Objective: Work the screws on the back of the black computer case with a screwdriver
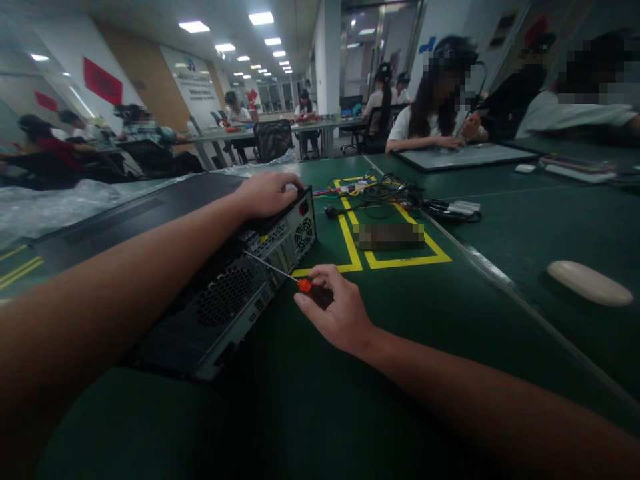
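Observation:
A black desktop computer case (165, 207) lies on its side on the green table, its metal back panel (263, 303) turned toward me. My left hand (267, 193) lies palm down across the top, fingers bent and gripping the far rear corner. In my right hand (343, 310) is a screwdriver (305, 286) with a dark and orange handle, held between thumb and fingers. Its thin shaft reaches to the back panel near the expansion slots; whether the tip sits on a screw is too small to tell. A round fan grille (303, 235) shows near the case's far end.
Bundled cables (395, 192) lie beyond the case by yellow tape markings (407, 261). A blurred-out dark block (390, 236) sits inside them. At right is a pale oval object (590, 283). Clear plastic wrap (75, 200) lies left. Across the table, a person (435, 107) works over a flat panel.

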Demonstrator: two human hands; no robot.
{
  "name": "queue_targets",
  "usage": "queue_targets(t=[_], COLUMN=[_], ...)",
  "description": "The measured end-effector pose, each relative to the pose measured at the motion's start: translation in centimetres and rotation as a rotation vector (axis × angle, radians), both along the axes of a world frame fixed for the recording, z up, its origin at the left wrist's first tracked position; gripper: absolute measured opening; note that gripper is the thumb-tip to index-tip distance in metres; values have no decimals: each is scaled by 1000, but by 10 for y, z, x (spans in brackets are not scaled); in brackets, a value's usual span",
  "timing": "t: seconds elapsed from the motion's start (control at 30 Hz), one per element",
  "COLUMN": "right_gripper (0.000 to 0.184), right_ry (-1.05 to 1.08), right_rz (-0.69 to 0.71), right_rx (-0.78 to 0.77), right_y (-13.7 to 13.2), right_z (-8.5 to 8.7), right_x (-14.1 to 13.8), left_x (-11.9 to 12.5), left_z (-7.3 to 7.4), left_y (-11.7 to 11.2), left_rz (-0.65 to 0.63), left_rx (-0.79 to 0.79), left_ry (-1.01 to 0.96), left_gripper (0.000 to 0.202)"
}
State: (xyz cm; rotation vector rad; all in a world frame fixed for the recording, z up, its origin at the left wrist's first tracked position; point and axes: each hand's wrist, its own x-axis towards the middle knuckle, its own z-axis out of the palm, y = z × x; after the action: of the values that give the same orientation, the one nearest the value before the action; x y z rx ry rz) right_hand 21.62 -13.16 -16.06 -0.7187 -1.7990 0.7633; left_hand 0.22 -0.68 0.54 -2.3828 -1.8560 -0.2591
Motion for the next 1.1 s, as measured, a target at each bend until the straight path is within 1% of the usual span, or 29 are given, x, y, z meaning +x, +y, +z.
queue_targets(t=[0.13, 0.2, 0.43, 0.63, 0.9, 1.1], right_gripper=[11, 9, 10, 11, 11, 12], right_ry=[20, 32, 23, -24, -44, -50], right_rz=[37, 44, 32, -6, -20, -22], right_rx=[-11, -11, -12, -9, 2, 21], right_y=[1, 1, 0, 1, 2, 1], right_z=[1, 1, 3, 1, 1, 2], right_x=[-1, -1, 0, 0, 0, 1], left_x=[-1, -1, 0, -1, -2, -1], left_z=[0, 0, 1, 1, 0, 0], left_y=[1, 2, 1, 2, 4, 3], left_rz=[-2, -4, 19, 1, -10, -5], left_rx=[-5, -7, -7, -21, -16, -14], left_ry=[-6, -7, 25, 17, -19, -3], left_gripper=[63, 63, 62, 62, 60, 62])
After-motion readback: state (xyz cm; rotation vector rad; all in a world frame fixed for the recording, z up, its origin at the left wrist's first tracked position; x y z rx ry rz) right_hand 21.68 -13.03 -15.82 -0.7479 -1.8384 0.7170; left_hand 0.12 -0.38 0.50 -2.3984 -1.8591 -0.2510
